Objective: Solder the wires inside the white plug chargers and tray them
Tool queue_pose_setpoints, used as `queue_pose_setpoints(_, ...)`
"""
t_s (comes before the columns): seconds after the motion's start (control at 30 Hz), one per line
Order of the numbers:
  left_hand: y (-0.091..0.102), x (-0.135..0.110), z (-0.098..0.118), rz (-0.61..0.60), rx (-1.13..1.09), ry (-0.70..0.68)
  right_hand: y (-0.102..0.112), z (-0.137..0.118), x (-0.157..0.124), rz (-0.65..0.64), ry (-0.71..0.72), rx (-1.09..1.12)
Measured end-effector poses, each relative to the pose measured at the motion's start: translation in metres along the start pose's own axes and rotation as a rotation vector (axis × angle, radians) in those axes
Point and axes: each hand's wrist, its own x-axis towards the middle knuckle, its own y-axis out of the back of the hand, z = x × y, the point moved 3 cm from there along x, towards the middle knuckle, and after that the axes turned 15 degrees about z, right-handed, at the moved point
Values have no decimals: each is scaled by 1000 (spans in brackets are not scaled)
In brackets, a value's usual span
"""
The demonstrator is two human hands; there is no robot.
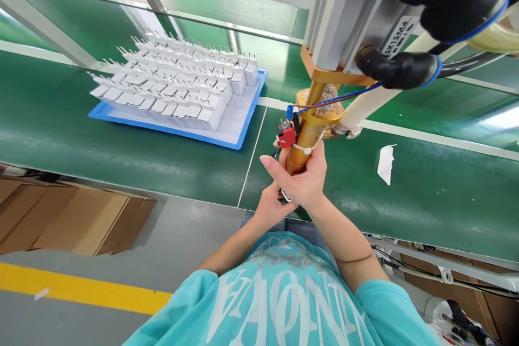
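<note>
A gold metal nozzle [298, 157] points down at me from a silver cylinder unit [340, 16]. My right hand [308, 184] is closed around its lower end, fingers behind and thumb stretched across the front to the left. Just below, my left hand [268, 206] pinches a small white-edged part [287, 195] under the nozzle tip. Fingers of both hands cover most of that part, so its kind does not show. A red and black switch [286, 137] is strapped to the nozzle's left side with a white cable tie.
On the green bench at left, a blue-rimmed tray [239, 145] carries rows of white blocks [174, 86] with thin upright pins. A torn white scrap [386, 165] lies at right. A pale hose [375, 104] joins the nozzle. Cardboard boxes [81, 216] stand below the bench's left edge.
</note>
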Motion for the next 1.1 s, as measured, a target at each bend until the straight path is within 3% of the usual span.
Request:
queue_pose_setpoints(0.33, -5, 0, -2, 25, -172, 113, 4, 9, -1, -16, 21, 72)
queue_pose_setpoints(0.73, -5, 4, 3, -12, -129, 150, 5, 11, 2, -46, -16, 129)
queue_pose_setpoints(0.9, 17, 17, -2, 51, 49, 185, 11, 21, 5, -115, -56, 246)
queue_pose_setpoints(1.1, 54, 27, -3, 0, -93, 274, 39, 35, 13, 46, -73, 26)
